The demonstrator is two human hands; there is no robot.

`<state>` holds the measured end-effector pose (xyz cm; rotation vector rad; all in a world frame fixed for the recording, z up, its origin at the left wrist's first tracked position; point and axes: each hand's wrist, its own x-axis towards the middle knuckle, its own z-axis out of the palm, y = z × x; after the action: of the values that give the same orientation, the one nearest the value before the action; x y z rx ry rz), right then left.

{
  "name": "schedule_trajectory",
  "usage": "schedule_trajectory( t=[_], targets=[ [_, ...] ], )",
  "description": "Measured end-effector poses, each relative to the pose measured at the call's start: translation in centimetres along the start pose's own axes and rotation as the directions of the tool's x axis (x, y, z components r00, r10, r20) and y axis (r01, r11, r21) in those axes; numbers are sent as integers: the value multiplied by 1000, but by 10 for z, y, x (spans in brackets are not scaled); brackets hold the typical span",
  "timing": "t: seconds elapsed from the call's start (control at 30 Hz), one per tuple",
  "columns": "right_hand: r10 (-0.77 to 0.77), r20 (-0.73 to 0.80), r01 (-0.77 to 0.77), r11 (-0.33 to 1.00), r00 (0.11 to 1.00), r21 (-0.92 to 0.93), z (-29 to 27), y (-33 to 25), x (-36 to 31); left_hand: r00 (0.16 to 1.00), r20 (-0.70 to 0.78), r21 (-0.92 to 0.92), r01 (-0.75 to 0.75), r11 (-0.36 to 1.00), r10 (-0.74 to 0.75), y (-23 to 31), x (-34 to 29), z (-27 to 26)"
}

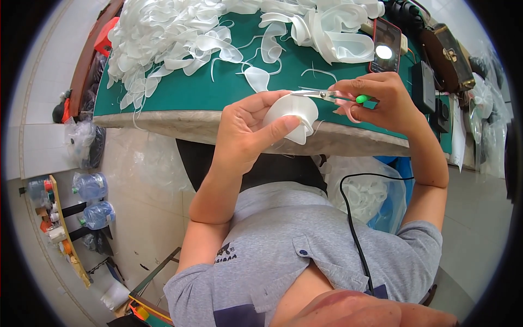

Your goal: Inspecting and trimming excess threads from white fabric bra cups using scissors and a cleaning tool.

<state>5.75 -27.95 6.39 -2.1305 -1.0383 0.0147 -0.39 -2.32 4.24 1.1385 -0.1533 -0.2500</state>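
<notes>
My left hand (248, 122) pinches a curled white fabric piece (280, 109) between thumb and fingers, above the table's near edge. In my right hand (384, 98) is a pair of scissors (324, 95) with pale pink handles, my fingers in and around the loops. Its blades point left and lie against the upper edge of the fabric piece; whether they are parted I cannot make out. A bright green tip (363, 98) shows at the handles. Just beyond my left hand, a loose white piece (256, 79) with thin strips lies on the green tabletop (196, 95).
A large heap of white fabric pieces (163, 41) covers the table's far left, with larger curled white strips (338, 38) at the back. At the right are a phone (385, 46) and a brown case (448, 54). Under the table stands a plastic bag of white scraps (362, 193).
</notes>
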Motion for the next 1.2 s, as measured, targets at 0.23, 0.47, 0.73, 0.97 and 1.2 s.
schedule_trajectory(
  t=[0.23,0.47,0.73,0.97,1.2],
  targets=[
    [-34,30,35,999,999,-8,-4,-2,1,999,21,82,24,996,-26,-1,-1,-3],
    [-42,37,42,999,998,-17,-3,0,1,998,27,75,50,996,-52,1,-2,-1],
    [-64,17,64,998,998,-22,-2,1,0,997,32,59,67,996,-68,2,-2,-1],
    [-76,61,80,995,995,-59,-6,0,0,997,24,77,72,994,-74,2,-2,0],
    [-68,77,71,997,995,-43,-8,2,-2,988,48,102,143,985,-148,5,-2,0]
  ],
)
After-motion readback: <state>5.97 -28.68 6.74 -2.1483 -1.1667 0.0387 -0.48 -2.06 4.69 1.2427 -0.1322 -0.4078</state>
